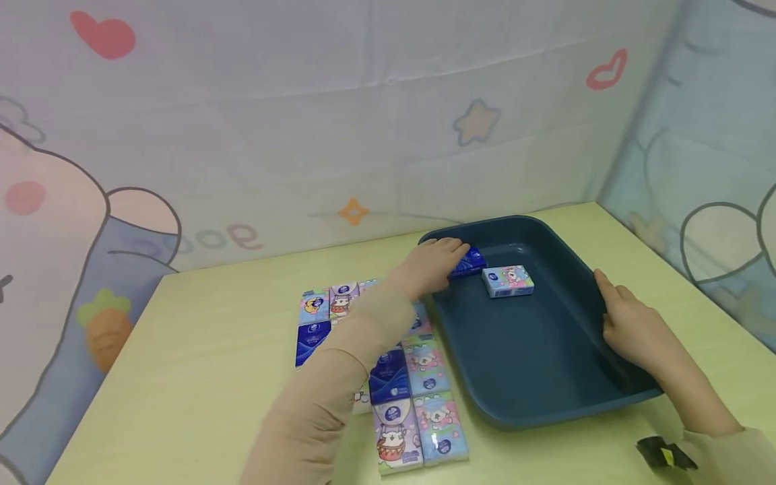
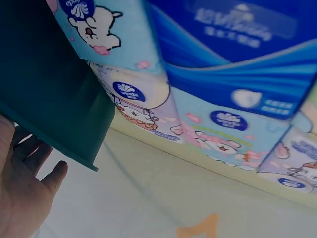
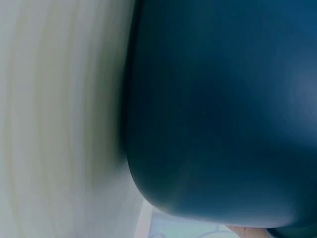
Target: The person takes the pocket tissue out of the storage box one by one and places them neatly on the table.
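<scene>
A deep dark-teal plastic tray (image 1: 533,364) sits on the table, slightly angled. Inside, near its back left, lie a dark-blue tissue pack (image 1: 469,263) and a light-blue pink-patterned tissue pack (image 1: 509,281). My left hand (image 1: 432,266) reaches over the tray's left rim, its fingers above the dark-blue pack and partly covering it. In the left wrist view, the left thumb (image 2: 55,177) stands apart from the rim. My right hand (image 1: 636,330) grips the tray's right rim; in the right wrist view only a bit of finger (image 3: 250,232) shows at the rim.
Left of the tray, several tissue packs (image 1: 427,364) lie in rows, blue and cartoon-printed, partly hidden under my left forearm. A printed cloth (image 1: 388,155) hangs behind the table (image 1: 230,337). A black strap-like piece (image 1: 663,455) is by my right sleeve.
</scene>
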Demonstrator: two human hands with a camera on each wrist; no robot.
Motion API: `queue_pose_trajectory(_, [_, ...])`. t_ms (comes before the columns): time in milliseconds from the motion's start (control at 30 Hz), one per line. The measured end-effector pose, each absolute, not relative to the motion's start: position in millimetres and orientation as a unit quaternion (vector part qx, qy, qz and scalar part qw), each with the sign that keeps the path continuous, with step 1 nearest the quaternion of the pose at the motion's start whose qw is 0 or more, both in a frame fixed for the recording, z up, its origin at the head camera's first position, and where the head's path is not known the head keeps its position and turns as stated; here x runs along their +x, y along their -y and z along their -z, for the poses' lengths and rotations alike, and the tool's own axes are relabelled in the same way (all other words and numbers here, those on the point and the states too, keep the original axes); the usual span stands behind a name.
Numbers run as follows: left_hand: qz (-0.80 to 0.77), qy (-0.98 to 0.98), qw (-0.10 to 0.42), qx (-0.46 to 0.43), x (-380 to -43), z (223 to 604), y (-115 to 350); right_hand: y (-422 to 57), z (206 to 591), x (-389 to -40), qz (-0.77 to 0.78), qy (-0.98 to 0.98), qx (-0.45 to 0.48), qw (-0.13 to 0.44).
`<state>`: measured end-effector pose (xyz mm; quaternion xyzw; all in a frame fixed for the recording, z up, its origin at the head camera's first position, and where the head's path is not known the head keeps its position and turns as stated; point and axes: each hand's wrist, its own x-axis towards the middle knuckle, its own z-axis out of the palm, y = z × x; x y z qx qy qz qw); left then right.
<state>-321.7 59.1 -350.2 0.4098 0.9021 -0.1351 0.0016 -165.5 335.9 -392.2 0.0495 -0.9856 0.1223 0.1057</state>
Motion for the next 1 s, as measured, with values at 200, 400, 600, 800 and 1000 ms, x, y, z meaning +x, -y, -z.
queue_pose_trajectory(200, [0.179,-0.901,0.004,0.395,-328.8,355.9,-72.3,-336.4,392.2,-165.0,-0.124,0.986,0.049,0.101])
queue_pose_trajectory(400, [0.201,-0.902,0.005,0.382,-334.5,365.4,-76.9,-333.8,393.2,-164.3,-0.124,0.986,0.048,0.097])
queue_pose_trajectory(600, [0.229,-0.895,-0.003,0.382,-339.7,370.0,-85.7,-335.4,391.1,-165.1,-0.125,0.986,0.047,0.096])
queue_pose_trajectory(800, [0.271,-0.882,-0.014,0.385,-343.3,386.8,-96.2,-335.3,391.4,-161.2,-0.125,0.986,0.050,0.098])
queue_pose_trajectory(1000, [0.274,-0.881,-0.029,0.385,-342.8,392.6,-100.8,-334.9,391.7,-159.0,-0.120,0.986,0.052,0.103])
